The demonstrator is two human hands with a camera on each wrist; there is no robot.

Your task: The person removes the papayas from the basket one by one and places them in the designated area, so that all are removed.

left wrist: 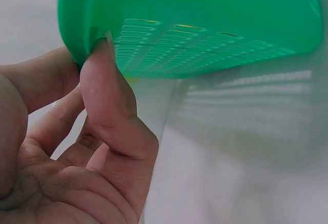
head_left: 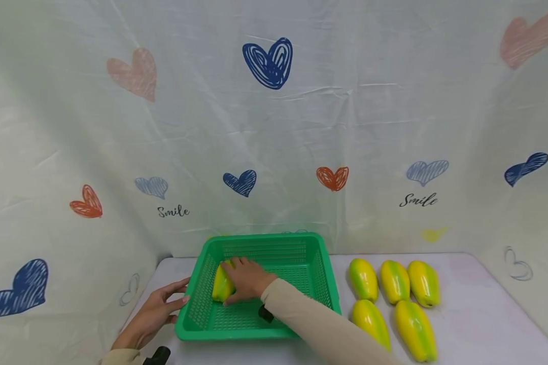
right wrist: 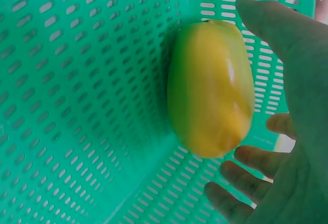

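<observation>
A green plastic basket with slotted walls stands on the white table. My left hand pinches its left rim between thumb and fingers; the left wrist view shows the fingertips right at the rim. Inside, by the basket's left wall, lies one yellow-green papaya, shiny and upright in the right wrist view. My right hand reaches into the basket beside this papaya. Its thumb and fingers are spread, and in the right wrist view a gap shows between the palm and the fruit.
Several more papayas lie in two rows on the table, right of the basket. Behind the table hangs a pale curtain printed with hearts. The right sleeve crosses the basket's front right rim.
</observation>
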